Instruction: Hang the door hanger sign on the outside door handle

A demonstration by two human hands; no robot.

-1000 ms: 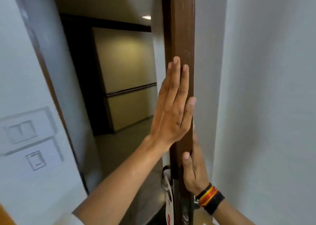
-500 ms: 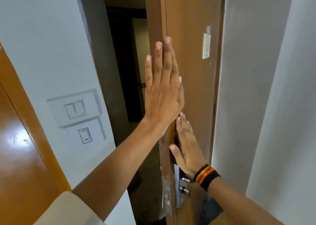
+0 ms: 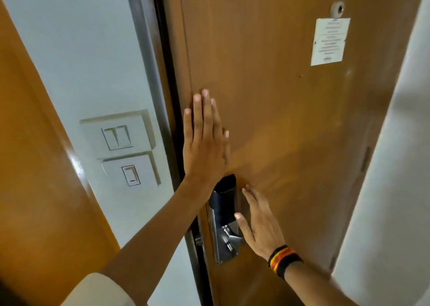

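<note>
**Head view: both palms flat on a shut door, no sign in sight**

Head view, looking down and forward at a brown wooden door (image 3: pixel 267 119) that fills most of the frame. Left hand (image 3: pixel 204 143) spread wide and flat, fingers pointing up, pressed against the door near its left edge, just above the lock plate (image 3: pixel 224 222). Right hand (image 3: pixel 260 224) also open and flat, holding nothing, laid on the wood just right of the lock plate, thumb touching the metal and the palm covering part of the handle (image 3: pixel 230 238). Striped wristband (image 3: pixel 282 260) on that wrist.

Probably placed so to push the door fully home into its frame: two palms near the latch side give the firmest, most even push, and only a thin dark gap shows along the left edge. Door hanger sign not visible anywhere here; presumably on the far side of the door, on the outer handle, though that cannot be confirmed from this side. If so, the task looks finished or nearly so.

Door surface smooth, slightly glossy, plain. High on the right, a peephole (image 3: pixel 337 9) with a white printed notice (image 3: pixel 328 41) just below, text too small to read. To the left, a pale wall with two switch plates (image 3: pixel 117 134), one above the other, and a glossy orange-brown panel (image 3: pixel 35 166) nearest the camera. Pale wall on the far right as well.
</note>
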